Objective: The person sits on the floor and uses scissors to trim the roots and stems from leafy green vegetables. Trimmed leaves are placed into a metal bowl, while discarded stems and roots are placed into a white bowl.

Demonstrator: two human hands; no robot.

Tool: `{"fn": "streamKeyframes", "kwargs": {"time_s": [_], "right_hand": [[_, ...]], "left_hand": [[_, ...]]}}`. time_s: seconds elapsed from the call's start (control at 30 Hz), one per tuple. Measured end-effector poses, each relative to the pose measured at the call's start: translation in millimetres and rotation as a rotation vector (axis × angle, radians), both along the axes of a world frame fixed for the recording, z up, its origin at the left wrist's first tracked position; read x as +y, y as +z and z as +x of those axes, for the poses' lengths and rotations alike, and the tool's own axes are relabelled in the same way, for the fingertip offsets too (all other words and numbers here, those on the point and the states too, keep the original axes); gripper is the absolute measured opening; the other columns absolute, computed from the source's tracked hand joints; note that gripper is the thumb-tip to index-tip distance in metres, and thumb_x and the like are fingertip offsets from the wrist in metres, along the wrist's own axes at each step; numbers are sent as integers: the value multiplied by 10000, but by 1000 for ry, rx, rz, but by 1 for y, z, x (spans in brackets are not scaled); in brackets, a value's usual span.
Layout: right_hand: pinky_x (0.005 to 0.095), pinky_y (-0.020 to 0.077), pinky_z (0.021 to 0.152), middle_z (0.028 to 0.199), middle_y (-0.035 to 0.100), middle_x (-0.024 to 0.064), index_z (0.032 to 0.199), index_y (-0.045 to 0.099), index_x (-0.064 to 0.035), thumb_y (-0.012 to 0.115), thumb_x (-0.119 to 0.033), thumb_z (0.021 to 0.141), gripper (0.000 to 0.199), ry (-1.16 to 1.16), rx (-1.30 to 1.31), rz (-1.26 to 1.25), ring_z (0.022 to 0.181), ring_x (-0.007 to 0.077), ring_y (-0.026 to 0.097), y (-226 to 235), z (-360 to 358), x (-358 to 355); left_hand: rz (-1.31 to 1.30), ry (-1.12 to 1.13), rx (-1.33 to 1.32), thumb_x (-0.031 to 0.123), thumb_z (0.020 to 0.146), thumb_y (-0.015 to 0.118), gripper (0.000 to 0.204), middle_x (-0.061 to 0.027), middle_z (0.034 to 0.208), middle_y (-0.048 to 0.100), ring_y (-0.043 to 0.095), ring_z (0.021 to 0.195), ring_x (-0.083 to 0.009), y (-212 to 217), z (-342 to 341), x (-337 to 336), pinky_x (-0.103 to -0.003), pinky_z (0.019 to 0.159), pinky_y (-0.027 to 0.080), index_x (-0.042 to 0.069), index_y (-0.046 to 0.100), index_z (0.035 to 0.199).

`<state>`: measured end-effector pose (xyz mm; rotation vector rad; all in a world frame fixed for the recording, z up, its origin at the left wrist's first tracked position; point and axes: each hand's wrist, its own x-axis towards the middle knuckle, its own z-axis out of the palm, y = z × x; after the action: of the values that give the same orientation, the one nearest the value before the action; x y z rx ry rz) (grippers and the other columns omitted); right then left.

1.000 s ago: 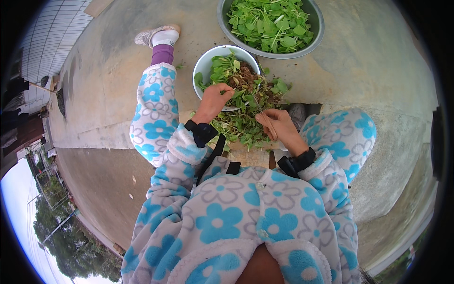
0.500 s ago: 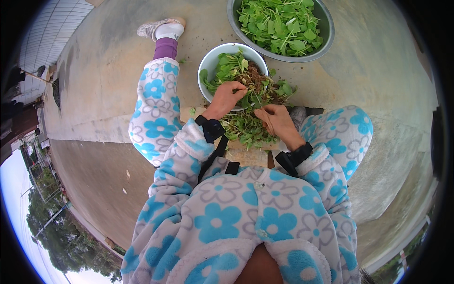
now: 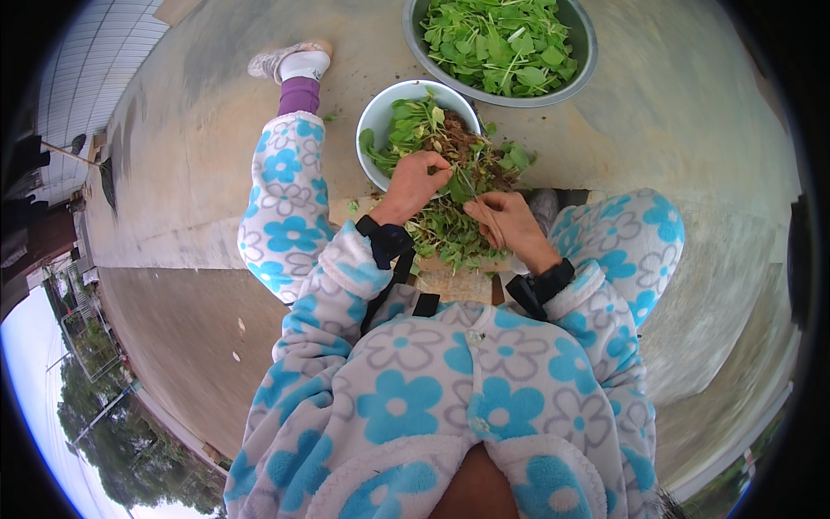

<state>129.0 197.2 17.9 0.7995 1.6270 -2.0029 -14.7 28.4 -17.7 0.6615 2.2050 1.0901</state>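
Close together over a heap of small leafy greens [image 3: 445, 232], my two hands are both closed in a pinch. My left hand [image 3: 417, 183] is by the near rim of a pale bowl [image 3: 363, 143], fingertips closed on a leafy green [image 3: 460, 189]. My right hand [image 3: 512, 223], a little nearer and to the right, pinches what looks like the thin stem end of the same plant. Its exact hold is partly hidden by the fingers. The bowl has green leaves [image 3: 405, 130] on its left side; brown, soil-covered roots [image 3: 462, 141] spill across its right side.
A large grey metal basin [image 3: 591, 60] full of picked green leaves [image 3: 497, 48] stands beyond the bowl, to the right. My outstretched left leg [image 3: 285, 195] and bent right knee [image 3: 635, 242] flank the heap. Soil crumbs and stray leaves lie on the concrete floor [image 3: 207, 156].
The whole view has shifted slightly, with the basin and bowl a bit further left. Both hands keep nearly the same pinch and place.
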Motion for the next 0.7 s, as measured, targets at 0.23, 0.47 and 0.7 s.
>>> {"fn": "streamKeyframes", "kwargs": {"time_s": [0.23,0.47,0.7], "right_hand": [[285,362,439,580,555,16,928,713,41,735,-362,904,405,35,9,33,468,93,493,-1,4,5],[283,348,428,566,535,9,924,706,28,729,-369,912,397,7,19,7,456,88,476,1,5,4],[265,338,414,549,519,5,892,693,-3,709,-368,934,367,-5,41,-113,443,81,480,-3,5,4]], "left_hand": [[-16,-78,-25,122,863,714,178,-97,862,690,628,788,-177,7,-1,1,-311,748,494,-36,699,943],[0,116,-202,145,900,725,214,-31,878,702,593,794,-83,5,4,1,-251,724,475,-34,710,1016],[10,117,-32,164,894,734,263,-76,909,710,612,801,-122,3,15,2,-281,735,487,-55,707,1037]]}}
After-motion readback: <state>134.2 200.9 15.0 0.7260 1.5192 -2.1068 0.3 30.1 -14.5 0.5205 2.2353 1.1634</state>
